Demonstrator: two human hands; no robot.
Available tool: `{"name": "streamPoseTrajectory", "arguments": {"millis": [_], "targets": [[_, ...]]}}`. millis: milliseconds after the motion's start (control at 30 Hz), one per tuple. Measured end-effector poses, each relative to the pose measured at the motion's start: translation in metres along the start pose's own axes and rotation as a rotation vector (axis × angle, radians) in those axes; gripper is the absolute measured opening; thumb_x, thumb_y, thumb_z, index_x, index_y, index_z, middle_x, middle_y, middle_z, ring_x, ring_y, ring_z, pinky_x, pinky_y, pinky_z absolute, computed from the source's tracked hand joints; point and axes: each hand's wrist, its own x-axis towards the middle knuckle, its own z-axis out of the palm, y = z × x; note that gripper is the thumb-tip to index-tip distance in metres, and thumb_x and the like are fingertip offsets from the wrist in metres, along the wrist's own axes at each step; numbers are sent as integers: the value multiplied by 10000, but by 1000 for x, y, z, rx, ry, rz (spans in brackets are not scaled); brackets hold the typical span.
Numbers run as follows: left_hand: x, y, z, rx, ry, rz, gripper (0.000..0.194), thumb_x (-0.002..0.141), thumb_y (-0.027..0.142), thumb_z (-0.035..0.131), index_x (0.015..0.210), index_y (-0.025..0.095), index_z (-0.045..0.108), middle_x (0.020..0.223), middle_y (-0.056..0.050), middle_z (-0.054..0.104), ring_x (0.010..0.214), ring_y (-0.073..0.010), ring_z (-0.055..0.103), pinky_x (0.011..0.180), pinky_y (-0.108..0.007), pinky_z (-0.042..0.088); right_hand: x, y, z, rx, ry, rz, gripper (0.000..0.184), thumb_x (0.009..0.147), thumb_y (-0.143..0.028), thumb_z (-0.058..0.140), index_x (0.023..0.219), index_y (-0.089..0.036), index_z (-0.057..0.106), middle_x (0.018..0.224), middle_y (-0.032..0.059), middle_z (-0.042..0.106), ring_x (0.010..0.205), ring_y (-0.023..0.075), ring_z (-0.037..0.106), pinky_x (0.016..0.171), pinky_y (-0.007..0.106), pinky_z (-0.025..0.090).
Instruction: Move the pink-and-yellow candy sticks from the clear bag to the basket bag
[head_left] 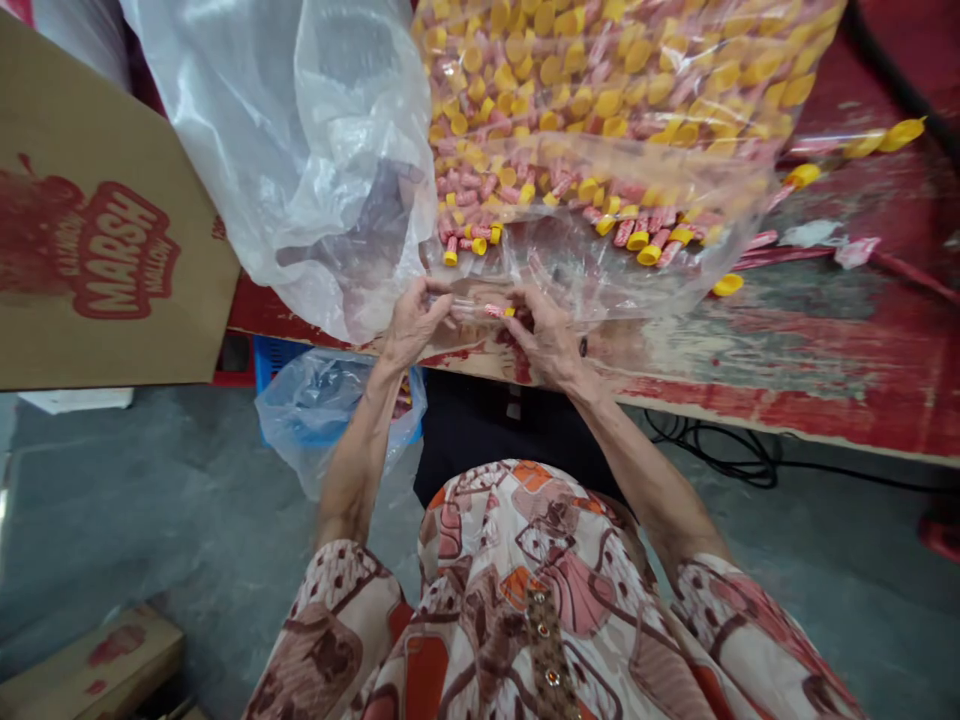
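At the table's front edge, my left hand (412, 322) pinches what looks like a thin clear plastic tube (466, 306). Facing it, my right hand (546, 335) has its thumb and fingers closed on a small pink-and-white tube with a yellow cap (500, 311). The two pieces lie in line, end to end; whether one is inside the other I cannot tell. Just beyond my hands, a large clear plastic bag (630, 265) lies with its mouth toward me, full of many more such yellow-capped pink tubes (517, 190).
A whitish plastic bag (322, 180) and a printed cardboard box (90, 230) stand left. Below the table edge is a blue crate (274, 360) with a plastic liner. Loose yellow caps (727, 285) and pink strips lie right. Black cables (720, 450) lie on the floor.
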Motion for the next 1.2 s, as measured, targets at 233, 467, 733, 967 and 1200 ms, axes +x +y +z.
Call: {"name": "streamPoseTrajectory", "arguments": {"millis": [233,467,733,967,1200], "targets": [[-10,24,35,188,-140,199,143,1171,359,659,1181,219,684,1158,-89,786,1005,-225,794,900,-363,666,-10,-1,0,56,-23,-23,437,1164,-632,642,1436,-290,657,1271,93,784,1055,277,751,1006,475,675],[-23,65,65,877,-247,432,323,1113,35,434,1173,206,701,1219,-144,717,1010,-275,732,890,-398,579,-3,8,-43,-294,324,-71,287,1170,-349,479,1235,-249,741,1168,133,775,1073,312,731,1005,475,640],[-6,55,45,738,-267,512,170,1108,103,548,1086,221,669,1187,-112,704,1084,-272,714,892,-364,606,151,36,-112,-495,401,-171,395,1002,-135,458,1277,-210,732,1341,203,774,1273,344,683,1190,545,562],[-17,25,45,528,72,471,328,1122,162,519,1385,200,711,1288,-130,766,1153,-256,784,999,-353,661,179,38,-113,-664,329,-193,414,1044,-172,531,1419,-157,706,1428,222,727,1334,358,633,1208,544,532],[-10,15,67,508,85,493,95,1132,180,601,1118,222,686,1138,-95,784,1111,-259,803,964,-348,652,120,31,-89,-1006,202,-225,244,1107,-298,620,1227,-212,813,1150,172,769,1133,399,619,981,505,462]]}}
